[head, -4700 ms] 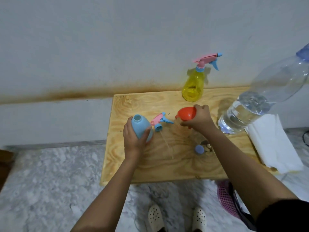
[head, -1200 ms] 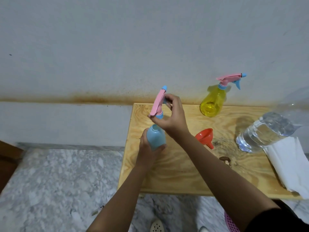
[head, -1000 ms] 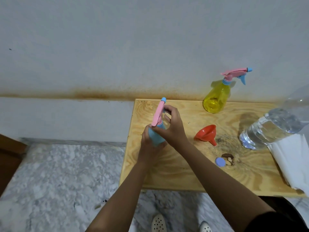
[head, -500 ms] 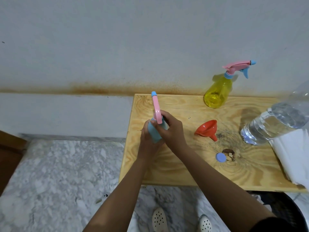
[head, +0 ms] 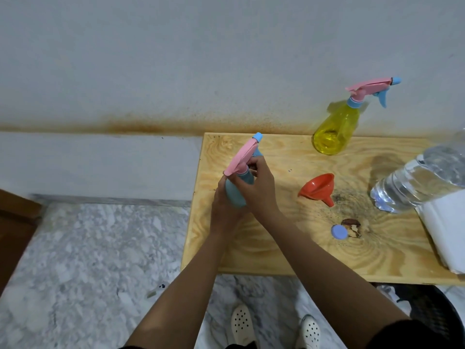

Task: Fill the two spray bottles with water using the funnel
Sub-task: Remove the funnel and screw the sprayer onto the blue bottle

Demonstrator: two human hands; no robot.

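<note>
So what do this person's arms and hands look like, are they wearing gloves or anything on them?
No gloves: the left hand and right hand are both bare, with no rings, watch or bracelets that I can see. The forearms are uncovered too. Only at the bottom right edge does a dark, black-looking short sleeve show, on the right upper arm.

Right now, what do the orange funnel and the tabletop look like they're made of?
Orange funnel: probably moulded plastic, smooth, evenly coloured, slightly glossy. Tabletop: looks like unpainted plywood, pale with swirling grain and a dark knot, matte finish.
</note>
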